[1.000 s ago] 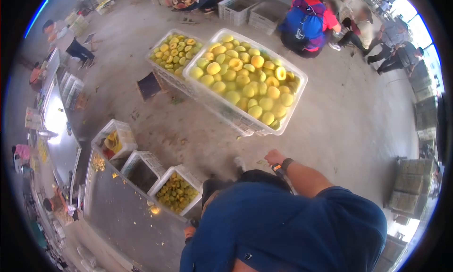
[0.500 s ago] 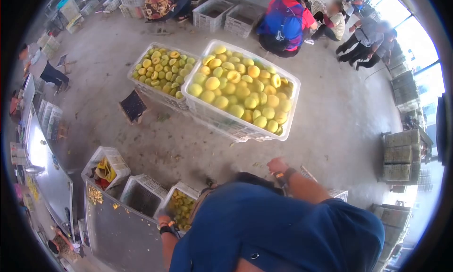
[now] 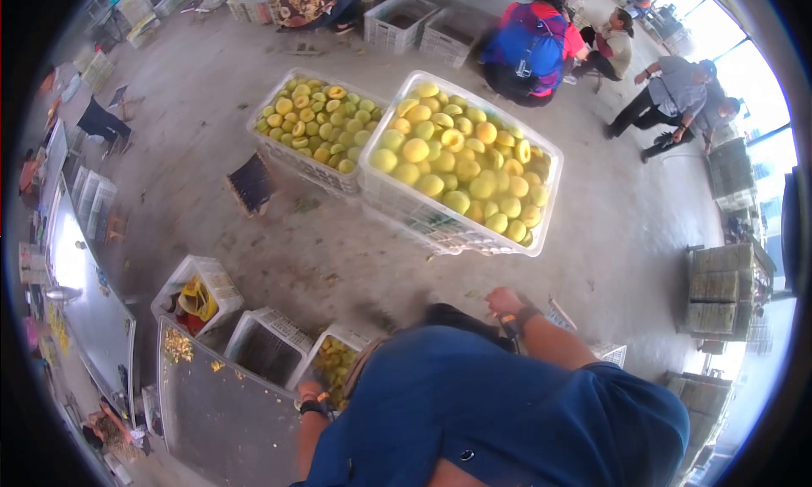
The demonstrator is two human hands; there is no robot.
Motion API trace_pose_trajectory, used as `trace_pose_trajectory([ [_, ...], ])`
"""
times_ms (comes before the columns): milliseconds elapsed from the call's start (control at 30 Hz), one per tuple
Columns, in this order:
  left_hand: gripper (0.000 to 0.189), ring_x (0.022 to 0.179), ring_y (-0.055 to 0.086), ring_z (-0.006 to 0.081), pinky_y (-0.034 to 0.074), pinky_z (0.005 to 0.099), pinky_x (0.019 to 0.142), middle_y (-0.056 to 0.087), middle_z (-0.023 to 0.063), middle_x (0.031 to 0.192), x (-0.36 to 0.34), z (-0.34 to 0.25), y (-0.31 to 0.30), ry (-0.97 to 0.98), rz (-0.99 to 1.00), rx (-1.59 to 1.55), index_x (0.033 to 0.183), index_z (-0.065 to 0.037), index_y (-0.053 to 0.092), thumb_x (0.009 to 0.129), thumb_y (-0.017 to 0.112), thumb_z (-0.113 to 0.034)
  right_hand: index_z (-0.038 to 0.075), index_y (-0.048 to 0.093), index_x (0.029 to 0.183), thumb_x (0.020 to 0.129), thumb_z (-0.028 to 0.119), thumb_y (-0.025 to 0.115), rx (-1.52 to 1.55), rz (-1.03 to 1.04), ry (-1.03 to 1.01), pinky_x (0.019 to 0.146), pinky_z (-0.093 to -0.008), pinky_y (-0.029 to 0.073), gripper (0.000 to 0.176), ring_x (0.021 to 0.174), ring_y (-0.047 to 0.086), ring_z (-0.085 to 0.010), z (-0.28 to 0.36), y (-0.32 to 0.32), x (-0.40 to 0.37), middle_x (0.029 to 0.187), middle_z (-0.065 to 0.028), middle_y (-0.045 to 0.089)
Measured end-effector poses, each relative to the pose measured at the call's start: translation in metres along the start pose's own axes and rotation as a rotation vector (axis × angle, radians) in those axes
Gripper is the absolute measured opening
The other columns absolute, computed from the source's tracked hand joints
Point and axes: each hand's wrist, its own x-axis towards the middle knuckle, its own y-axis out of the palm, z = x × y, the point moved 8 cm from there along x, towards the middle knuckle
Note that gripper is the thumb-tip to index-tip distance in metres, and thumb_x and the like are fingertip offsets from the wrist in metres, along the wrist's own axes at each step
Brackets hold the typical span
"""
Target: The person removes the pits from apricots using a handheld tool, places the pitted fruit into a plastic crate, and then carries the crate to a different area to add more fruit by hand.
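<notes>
At the lower left, my left hand point(image 3: 311, 389), with a dark band on its wrist, is at the edge of a white crate point(image 3: 295, 377) partly filled with yellow peaches point(image 3: 335, 362); its fingers are blurred. My right hand point(image 3: 503, 301) hangs in front of my body above the floor, fingers curled in, with nothing seen in it. Ahead stands a tall white crate point(image 3: 406, 201) heaped with yellow-green peaches point(image 3: 474, 161), some halved. Against it on the left is a lower crate point(image 3: 296, 161) full of smaller-looking peaches point(image 3: 317, 119).
A metal table point(image 3: 211, 402) with scraps on its corner lies lower left. Beside it stand a dark-bottomed crate point(image 3: 269, 343) and a crate with yellow and red items point(image 3: 196, 297). A small stool point(image 3: 251, 185) is on the floor. Several people sit or stand farther back; stacked crates point(image 3: 719, 288) line the right.
The view has shifted, so the crates and tables appear farther right. My left hand stays by the peach crate and my right hand stays curled. Two people standing at the back right have moved slightly.
</notes>
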Motion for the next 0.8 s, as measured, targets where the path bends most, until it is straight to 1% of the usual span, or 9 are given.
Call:
trace_pose_trajectory([
  [67,0.041,0.12,0.076,0.0269,0.059,0.0436,0.091,0.079,0.0041,0.13,-0.012,-0.003,0.017,-0.017,0.092,0.02,0.139,-0.021,0.074,0.102,0.06,-0.034,0.014,0.076,0.089,0.079,0.03,0.084,-0.05,0.01,-0.023,0.077,-0.05,0.06,0.021,0.093,0.075,-0.0339,0.005,-0.008,0.004,0.088,-0.0095,0.076],
  [133,0.039,0.119,0.075,0.0304,0.059,0.046,0.092,0.079,0.0077,0.128,-0.017,-0.004,0.018,-0.009,0.043,-0.046,0.136,-0.02,0.074,0.102,0.061,-0.032,0.014,0.076,0.091,0.08,0.031,0.084,0.258,0.098,0.086,0.078,-0.0502,0.06,0.022,0.095,0.075,-0.0346,-0.024,0.03,0.022,0.089,-0.0101,0.077],
  [200,0.037,0.118,0.074,0.0339,0.058,0.0484,0.092,0.078,0.0112,0.127,-0.021,-0.007,0.018,-0.004,-0.011,-0.11,0.134,-0.019,0.074,0.101,0.063,-0.031,0.014,0.076,0.092,0.08,0.031,0.083,0.336,0.103,0.121,0.078,-0.0507,0.059,0.022,0.096,0.075,-0.0349,-0.03,0.035,0.035,0.09,-0.0106,0.077],
  [267,0.035,0.117,0.073,0.0374,0.058,0.0507,0.093,0.077,0.0147,0.125,-0.024,0.002,0.029,-0.006,-0.067,-0.171,0.131,-0.018,0.074,0.1,0.064,-0.029,0.013,0.076,0.093,0.08,0.03,0.083,0.188,0.026,0.08,0.079,-0.0512,0.059,0.022,0.098,0.074,-0.035,-0.024,0.028,0.046,0.09,-0.011,0.077],
  [433,0.033,0.105,0.074,0.0429,0.059,0.0527,0.087,0.078,0.0178,0.115,-0.013,0.02,0.015,0.035,-0.285,-0.239,0.128,-0.018,0.073,0.097,0.064,-0.02,0.013,0.078,0.094,0.08,0.029,0.083,0.343,-0.032,0.044,0.077,-0.0523,0.059,0.022,0.092,0.075,-0.0363,-0.014,0.011,0.049,0.089,-0.0111,0.077],
  [567,0.031,0.103,0.075,0.0415,0.059,0.0531,0.085,0.079,0.0169,0.113,0.004,0.031,0.012,0.006,-0.216,-0.145,0.123,-0.014,0.075,0.094,0.064,-0.016,0.014,0.079,0.096,0.079,0.03,0.084,-0.101,0.087,-0.022,0.076,-0.0508,0.059,0.024,0.088,0.076,-0.0359,0.019,-0.008,0.045,0.087,-0.01,0.078],
  [633,0.027,0.105,0.076,0.0398,0.059,0.0519,0.086,0.08,0.0163,0.114,0.005,0.039,0.011,-0.013,-0.043,-0.049,0.114,-0.012,0.08,0.096,0.063,-0.023,0.014,0.079,0.095,0.077,0.032,0.086,-0.136,0.082,-0.07,0.076,-0.0504,0.059,0.026,0.088,0.076,-0.0349,0.027,-0.006,0.039,0.085,-0.0099,0.077],
  [733,0.04,0.11,0.077,0.0371,0.059,0.0483,0.088,0.081,0.0136,0.119,0.004,0.072,0.016,-0.096,0.075,-0.004,0.111,-0.01,0.083,0.102,0.058,-0.04,0.015,0.079,0.095,0.075,0.036,0.088,-0.041,0.105,-0.088,0.075,-0.0501,0.059,0.031,0.088,0.076,-0.0339,0.012,0.027,0.049,0.083,-0.0094,0.077],
  [800,0.039,0.107,0.077,0.0363,0.059,0.0479,0.087,0.081,0.013,0.117,-0.001,0.073,0.013,-0.12,0.07,-0.02,0.113,-0.01,0.082,0.101,0.059,-0.039,0.014,0.079,0.095,0.074,0.037,0.088,-0.013,0.102,-0.105,0.075,-0.0496,0.06,0.033,0.088,0.077,-0.0333,-0.001,0.024,0.063,0.083,-0.0089,0.077],
])
